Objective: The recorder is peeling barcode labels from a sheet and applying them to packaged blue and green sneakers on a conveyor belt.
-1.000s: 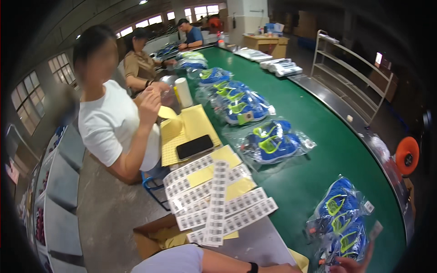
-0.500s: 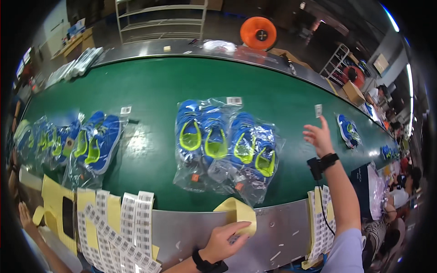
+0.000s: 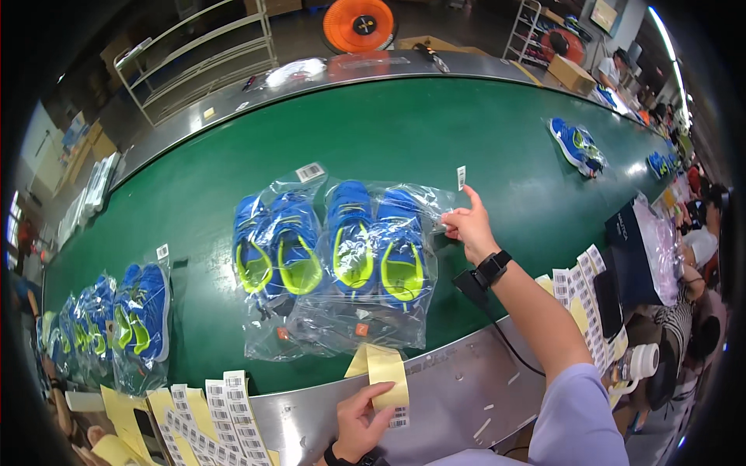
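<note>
My left hand (image 3: 359, 423) holds a folded yellow backing strip (image 3: 386, 371) that carries a few barcode labels, low at the belt's near edge. Over the green belt, my right hand (image 3: 475, 227) pinches the upper right corner of a clear plastic bag (image 3: 423, 200). A small white barcode label (image 3: 461, 178) sticks to its raised index fingertip. Inside that bag lies a pair of blue shoes (image 3: 351, 252) with lime linings. Close beside it on the left is another bagged pair (image 3: 297, 268), with a barcode label (image 3: 310, 172) on its top corner.
More bagged blue shoes (image 3: 140, 311) stand on the belt (image 3: 466, 116) at left, and another pair (image 3: 575, 147) at far right. Barcode label sheets (image 3: 233, 412) hang over the steel edge on both sides. A dark box (image 3: 633, 245) and co-workers are at right. An orange fan (image 3: 360, 25) stands beyond.
My right hand has come down and taken hold of the bag's corner, the label still on its fingertip. My left hand keeps the yellow strip. The whole view has shifted.
</note>
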Demonstrator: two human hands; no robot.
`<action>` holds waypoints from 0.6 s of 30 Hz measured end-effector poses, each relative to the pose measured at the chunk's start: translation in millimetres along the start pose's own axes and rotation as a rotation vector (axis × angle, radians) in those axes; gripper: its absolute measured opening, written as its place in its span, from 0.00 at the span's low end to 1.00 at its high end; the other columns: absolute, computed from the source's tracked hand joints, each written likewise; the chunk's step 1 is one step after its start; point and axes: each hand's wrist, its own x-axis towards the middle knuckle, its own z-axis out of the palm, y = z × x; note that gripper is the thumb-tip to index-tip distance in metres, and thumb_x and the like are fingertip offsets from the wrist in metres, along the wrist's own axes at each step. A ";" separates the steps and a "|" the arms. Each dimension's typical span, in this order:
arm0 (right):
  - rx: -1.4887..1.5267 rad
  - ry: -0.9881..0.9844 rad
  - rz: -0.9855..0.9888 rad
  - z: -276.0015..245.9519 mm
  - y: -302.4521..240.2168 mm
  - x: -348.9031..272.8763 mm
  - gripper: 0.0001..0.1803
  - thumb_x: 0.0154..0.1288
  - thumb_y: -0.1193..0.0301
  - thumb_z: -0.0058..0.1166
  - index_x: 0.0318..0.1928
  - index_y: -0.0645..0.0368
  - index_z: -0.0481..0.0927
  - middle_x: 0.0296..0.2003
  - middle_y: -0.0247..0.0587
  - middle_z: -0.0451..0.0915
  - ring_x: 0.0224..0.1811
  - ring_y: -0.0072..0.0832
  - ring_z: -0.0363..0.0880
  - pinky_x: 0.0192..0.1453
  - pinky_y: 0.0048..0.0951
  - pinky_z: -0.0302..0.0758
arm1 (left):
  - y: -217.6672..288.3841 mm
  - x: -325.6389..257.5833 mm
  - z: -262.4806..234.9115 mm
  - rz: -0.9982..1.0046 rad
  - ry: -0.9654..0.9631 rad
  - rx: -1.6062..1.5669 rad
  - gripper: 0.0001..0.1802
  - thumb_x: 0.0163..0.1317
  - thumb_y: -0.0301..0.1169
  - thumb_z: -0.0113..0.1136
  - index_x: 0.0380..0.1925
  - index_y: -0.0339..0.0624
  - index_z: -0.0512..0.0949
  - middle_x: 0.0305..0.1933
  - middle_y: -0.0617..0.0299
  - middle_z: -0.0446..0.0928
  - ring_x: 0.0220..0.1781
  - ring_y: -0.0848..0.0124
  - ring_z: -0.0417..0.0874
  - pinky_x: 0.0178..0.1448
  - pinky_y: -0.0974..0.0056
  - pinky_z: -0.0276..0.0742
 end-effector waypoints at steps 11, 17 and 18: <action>0.043 0.086 -0.360 -39.7 -39.7 19.8 0.15 0.59 0.75 0.64 0.46 0.62 0.77 0.34 0.31 0.77 0.34 0.19 0.74 0.42 0.24 0.72 | -7.7 1.3 9.6 -0.048 0.022 -0.047 0.22 0.60 0.24 0.59 0.55 0.28 0.73 0.51 0.52 0.78 0.52 0.68 0.81 0.57 0.66 0.76; -0.427 -0.027 -0.629 3.2 -24.3 -17.5 0.09 0.54 0.73 0.65 0.28 0.63 0.78 0.54 0.52 0.74 0.60 0.40 0.71 0.61 0.38 0.68 | -7.5 5.6 12.2 -0.004 -0.004 -0.022 0.22 0.59 0.21 0.59 0.55 0.27 0.74 0.51 0.52 0.78 0.51 0.69 0.81 0.56 0.67 0.76; -0.450 -0.004 -0.619 6.0 -19.4 -14.9 0.08 0.54 0.73 0.65 0.28 0.63 0.78 0.54 0.53 0.74 0.60 0.41 0.72 0.62 0.39 0.68 | -8.6 5.6 12.8 -0.014 0.004 -0.027 0.22 0.58 0.18 0.60 0.55 0.27 0.74 0.51 0.52 0.78 0.51 0.70 0.81 0.55 0.68 0.76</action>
